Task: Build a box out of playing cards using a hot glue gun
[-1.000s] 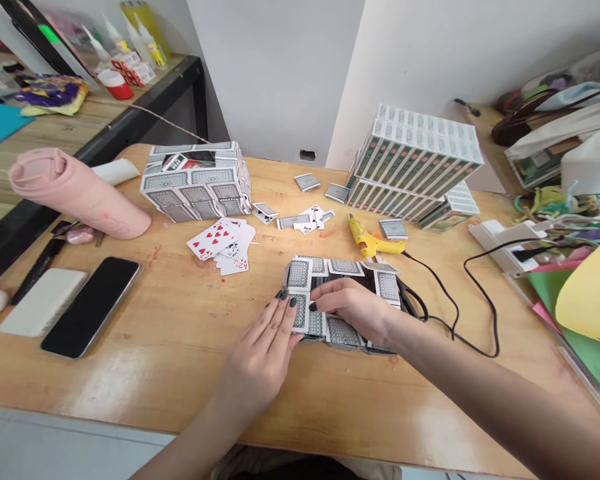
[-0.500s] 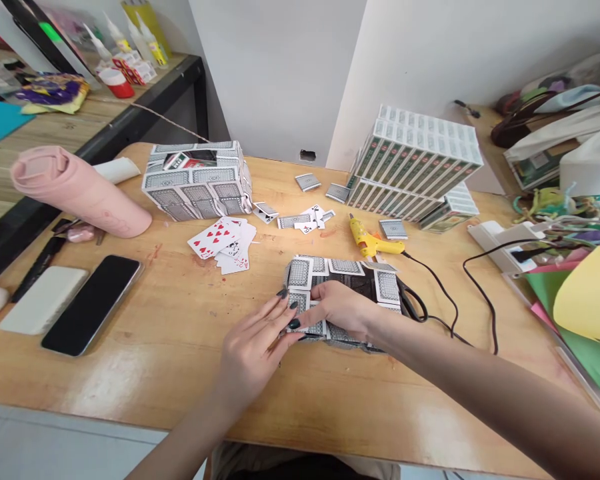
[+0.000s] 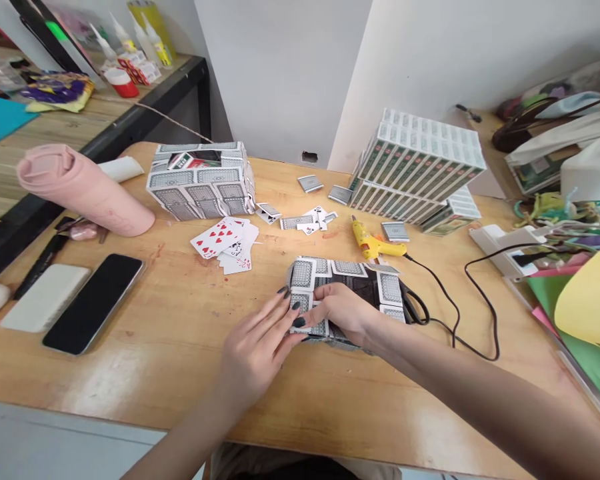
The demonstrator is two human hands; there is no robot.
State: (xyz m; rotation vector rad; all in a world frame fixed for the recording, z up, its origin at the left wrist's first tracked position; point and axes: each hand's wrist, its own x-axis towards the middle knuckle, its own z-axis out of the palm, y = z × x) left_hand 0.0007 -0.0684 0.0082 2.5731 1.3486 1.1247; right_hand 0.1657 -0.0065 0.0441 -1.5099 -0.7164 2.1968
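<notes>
Toward the middle of a glossy light-wood bench, a low, open-topped box faced with grey-and-white patterned playing cards sits under a person's two hands. The left hand clasps its near left corner between straight fingers and thumb; the right hand pinches its rim narrowly, fingertips hidden inside. Uneven pressure could crease or skew the facing; a backward shove could bump the yellow plastic glue gun just behind.
</notes>
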